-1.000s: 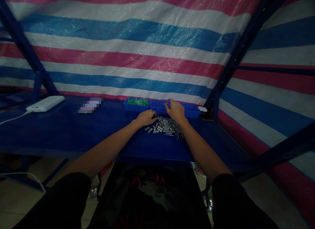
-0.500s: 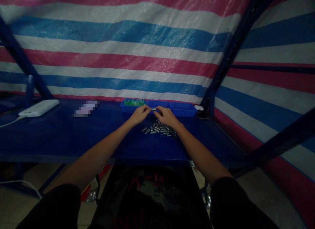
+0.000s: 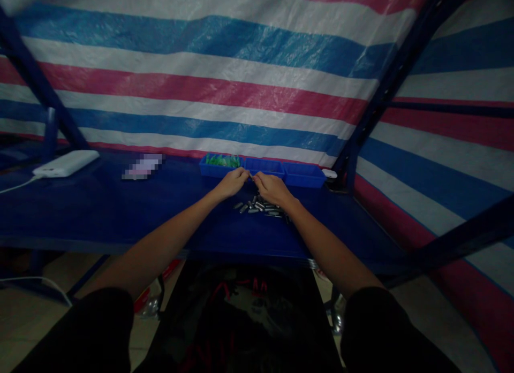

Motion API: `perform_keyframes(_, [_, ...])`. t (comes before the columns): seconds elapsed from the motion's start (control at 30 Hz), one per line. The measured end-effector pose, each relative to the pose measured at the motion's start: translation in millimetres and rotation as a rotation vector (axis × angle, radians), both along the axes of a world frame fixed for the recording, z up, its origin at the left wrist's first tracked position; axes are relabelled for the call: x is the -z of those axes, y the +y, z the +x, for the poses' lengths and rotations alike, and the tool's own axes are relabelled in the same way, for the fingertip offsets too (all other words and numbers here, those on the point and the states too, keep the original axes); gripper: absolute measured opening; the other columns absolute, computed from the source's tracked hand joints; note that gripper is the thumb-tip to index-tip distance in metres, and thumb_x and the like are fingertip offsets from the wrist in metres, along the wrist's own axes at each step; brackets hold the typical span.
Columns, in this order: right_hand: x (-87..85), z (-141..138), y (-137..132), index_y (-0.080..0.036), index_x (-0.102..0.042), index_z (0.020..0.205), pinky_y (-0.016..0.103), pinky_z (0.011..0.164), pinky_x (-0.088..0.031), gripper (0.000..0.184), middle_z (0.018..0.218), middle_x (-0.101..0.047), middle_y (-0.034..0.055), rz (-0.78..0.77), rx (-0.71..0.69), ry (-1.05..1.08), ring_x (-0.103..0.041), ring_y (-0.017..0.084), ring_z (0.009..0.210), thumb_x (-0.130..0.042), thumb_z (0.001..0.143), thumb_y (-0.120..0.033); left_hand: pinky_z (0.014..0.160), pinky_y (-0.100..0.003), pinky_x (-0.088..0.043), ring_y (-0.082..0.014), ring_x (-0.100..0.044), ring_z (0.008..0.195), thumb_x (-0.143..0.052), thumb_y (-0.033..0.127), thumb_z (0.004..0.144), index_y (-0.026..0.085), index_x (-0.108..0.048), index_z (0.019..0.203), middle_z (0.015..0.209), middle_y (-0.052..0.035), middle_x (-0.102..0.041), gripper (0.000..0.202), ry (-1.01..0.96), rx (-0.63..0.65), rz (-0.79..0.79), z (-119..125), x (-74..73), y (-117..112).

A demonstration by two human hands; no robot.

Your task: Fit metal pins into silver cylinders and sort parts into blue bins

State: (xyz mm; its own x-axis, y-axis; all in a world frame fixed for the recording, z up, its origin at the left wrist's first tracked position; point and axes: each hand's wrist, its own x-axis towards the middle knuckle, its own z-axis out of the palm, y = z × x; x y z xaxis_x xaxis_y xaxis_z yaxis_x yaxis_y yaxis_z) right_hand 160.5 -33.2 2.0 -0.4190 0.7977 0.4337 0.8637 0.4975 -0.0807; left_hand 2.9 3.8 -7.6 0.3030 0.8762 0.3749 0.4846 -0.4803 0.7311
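My left hand and my right hand meet above the blue table, fingertips pinched close together. Between them is a small metal cylinder, mostly covered by the fingers; both hands grip it. Just below lies a loose pile of small silvery metal cylinders, partly hidden by my right hand and forearm. Behind my hands stands a row of blue bins: the left bin holds green pieces, the middle bin is partly covered by my hands, and the right bin is beside it.
A white power bank with a cable lies at the left of the blue table. Nearer the middle is a blurred-out flat item. A small white object sits right of the bins. Blue frame posts and striped sheeting enclose the table.
My fingers have drawn closer together, and the cylinder between them has turned from lying crosswise to a slant, less of it showing. The whole view has shifted slightly.
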Motion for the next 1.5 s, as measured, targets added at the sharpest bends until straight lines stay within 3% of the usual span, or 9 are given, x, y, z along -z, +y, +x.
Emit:
perform_keyframes(0.13, [0.2,-3,-1,-0.02,-0.053,0.089,0.027,0.06,-0.033,0.033,0.085,-0.066,0.0075,0.024,0.033,-0.029,-0.061,0.021,0.076,-0.025,0.094,-0.036,0.06,-0.023,-0.038,-0.0125,-0.047,0.064,-0.034,0.03,0.085,0.016,-0.049,0.07,0.065,0.0002,-0.051,0.025,-0.046,-0.03,-0.025,-1,2.0,6])
perform_keyframes(0.3, [2.5,-8,-3,-0.019,-0.054,0.091,0.027,0.059,-0.032,0.032,0.082,-0.067,0.0084,0.036,0.06,-0.054,-0.061,0.021,0.071,-0.026,0.093,-0.034,0.062,-0.025,-0.037,-0.0132,-0.047,0.063,-0.033,0.032,0.084,0.017,-0.046,0.07,0.062,0.0015,-0.049,0.024,-0.032,-0.011,-0.035,1,-1.2,-4])
perform_keyframes(0.7, [2.6,-8,0,-0.018,-0.052,0.068,0.022,0.055,-0.031,0.034,0.058,-0.056,0.0,-0.027,-0.208,0.354,-0.052,0.013,0.056,-0.029,0.091,-0.03,0.057,-0.023,-0.034,-0.0106,-0.042,0.055,-0.034,0.03,0.085,0.018,-0.041,0.069,0.059,0.0033,-0.043,0.021,-0.076,0.219,0.03,-9,-9.3,-6])
perform_keyframes(0.97, [4.5,-7,6,-0.018,-0.047,0.064,0.02,0.048,-0.032,0.036,0.044,-0.046,-0.0047,-0.28,-0.236,0.64,-0.045,0.01,0.042,-0.03,0.089,-0.038,0.057,-0.022,-0.036,-0.0092,-0.045,0.056,-0.037,0.033,0.085,0.015,-0.047,0.069,0.064,0.0004,-0.053,0.026,-0.137,0.259,-0.043,-10,-8.9,-3])
perform_keyframes(1.1, [8.5,-8,13,-0.019,-0.044,0.064,0.019,0.042,-0.031,0.039,0.041,-0.043,-0.0065,-0.46,-0.202,0.846,-0.04,0.008,0.035,-0.03,0.087,-0.048,0.055,-0.021,-0.038,-0.0088,-0.047,0.055,-0.042,0.03,0.083,0.015,-0.051,0.087,0.069,0.0001,-0.056,0.018,-0.195,0.251,-0.027,-6,-5.2,-3])
perform_keyframes(1.2, [10.0,-7,14,-0.019,-0.044,0.065,0.019,0.042,-0.031,0.041,0.041,-0.043,-0.0063,-0.568,-0.192,0.867,-0.04,0.008,0.035,-0.027,0.088,-0.049,0.056,-0.022,-0.039,-0.01,-0.05,0.057,-0.044,0.027,0.082,0.015,-0.051,0.094,0.07,0.0003,-0.057,0.018,-0.129,0.245,0.029,-4,-3.2,-4])
perform_keyframes(1.27, [9.2,-6,13,-0.018,-0.046,0.066,0.02,0.045,-0.031,0.042,0.043,-0.045,-0.0047,-0.489,-0.162,0.77,-0.043,0.01,0.039,-0.026,0.089,-0.047,0.059,-0.023,-0.04,-0.0114,-0.052,0.06,-0.043,0.028,0.082,0.015,-0.053,0.087,0.068,-0.0001,-0.057,0.017,-0.065,0.192,0.078,-4,-2.6,-4])
perform_keyframes(1.4, [3.3,-4,3,-0.018,-0.054,0.079,0.022,0.053,-0.03,0.027,0.058,-0.055,-0.0012,-0.109,-0.091,0.4,-0.05,0.012,0.054,-0.042,0.085,-0.041,0.06,-0.025,-0.039,-0.013,-0.052,0.062,-0.037,0.032,0.086,0.015,-0.051,0.073,0.064,-0.0002,-0.055,0.025,0.017,0.041,0.157,-3,-2.0,-6])
perform_keyframes(1.5, [-2.1,-4,-5,-0.019,-0.054,0.092,0.023,0.056,-0.03,0.024,0.069,-0.062,0.0019,-0.015,-0.004,0.22,-0.055,0.015,0.064,-0.039,0.088,-0.037,0.06,-0.024,-0.039,-0.0127,-0.052,0.06,-0.031,0.032,0.088,0.016,-0.049,0.071,0.062,-0.0001,-0.054,0.029,0.063,0.039,0.192,-2,-2.1,-7])
